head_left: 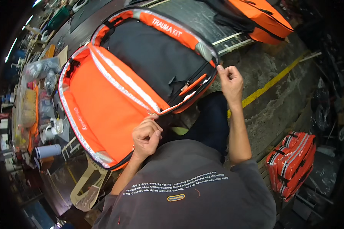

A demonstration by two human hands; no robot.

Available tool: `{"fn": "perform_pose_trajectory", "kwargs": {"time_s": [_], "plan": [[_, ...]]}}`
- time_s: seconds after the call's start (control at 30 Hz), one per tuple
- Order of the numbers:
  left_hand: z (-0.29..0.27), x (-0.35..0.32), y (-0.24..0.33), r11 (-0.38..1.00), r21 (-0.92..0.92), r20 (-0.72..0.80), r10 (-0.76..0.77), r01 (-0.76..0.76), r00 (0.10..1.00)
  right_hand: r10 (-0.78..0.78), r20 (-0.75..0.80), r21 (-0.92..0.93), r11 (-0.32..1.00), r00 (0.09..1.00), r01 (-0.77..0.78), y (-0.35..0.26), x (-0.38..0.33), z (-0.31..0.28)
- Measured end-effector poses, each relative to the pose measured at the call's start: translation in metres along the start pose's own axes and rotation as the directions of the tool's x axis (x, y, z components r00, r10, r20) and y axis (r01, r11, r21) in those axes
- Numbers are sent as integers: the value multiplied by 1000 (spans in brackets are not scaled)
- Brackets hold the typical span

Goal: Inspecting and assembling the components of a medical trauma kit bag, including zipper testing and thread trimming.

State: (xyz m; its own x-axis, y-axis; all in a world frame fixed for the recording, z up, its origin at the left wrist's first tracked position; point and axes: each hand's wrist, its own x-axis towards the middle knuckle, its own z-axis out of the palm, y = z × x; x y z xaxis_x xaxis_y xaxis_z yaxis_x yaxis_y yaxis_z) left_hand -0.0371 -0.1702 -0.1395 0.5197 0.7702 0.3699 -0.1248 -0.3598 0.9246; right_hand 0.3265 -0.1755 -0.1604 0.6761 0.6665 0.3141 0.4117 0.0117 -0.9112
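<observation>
Left hand (146, 136) curls at an opened orange bag (99, 114), grip unclear; right hand (232, 81) pinches its rim (215, 55).

Floor: grey concrete (273, 101), worn and patchily stained, crossed diagonally on the right by a painted yellow line (270, 83). Dark table (80, 36) toward upper left. Beige plastic chair (91, 168), partly visible, lower left. Bright strip lights (10, 50) at far upper left. Outer periphery dark; walls indistinct.

Right hand (231, 78) has room rightward; bag (133, 78) blocks leftward.
</observation>
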Motion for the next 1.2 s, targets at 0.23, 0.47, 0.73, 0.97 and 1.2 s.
{"fn": "perform_pose_trajectory", "kwargs": {"time_s": [0.23, 0.47, 0.73, 0.97, 1.2], "plan": [[-37, -19, 23, 963, -253, 4, -98, 96, 995, 22, 43, -64, 998, 999, -19, 4, -14, -1], [-55, -11, 39, 919, -364, 122, -117, 154, 986, 46, 6, 19, 999, 999, -46, 0, -35, 9], [-63, 6, 58, 938, 32, 299, -339, 346, 892, 45, 59, -52, 998, 997, -42, 24, -44, -1], [-107, 1, 52, 870, 348, -23, -364, 349, 931, 210, -58, 136, 970, 976, -201, 63, -23, 3], [-237, -53, 37, 435, 661, -686, 23, 611, 727, 530, 98, 376, 764, 842, -524, 62, 19, 10]]}}
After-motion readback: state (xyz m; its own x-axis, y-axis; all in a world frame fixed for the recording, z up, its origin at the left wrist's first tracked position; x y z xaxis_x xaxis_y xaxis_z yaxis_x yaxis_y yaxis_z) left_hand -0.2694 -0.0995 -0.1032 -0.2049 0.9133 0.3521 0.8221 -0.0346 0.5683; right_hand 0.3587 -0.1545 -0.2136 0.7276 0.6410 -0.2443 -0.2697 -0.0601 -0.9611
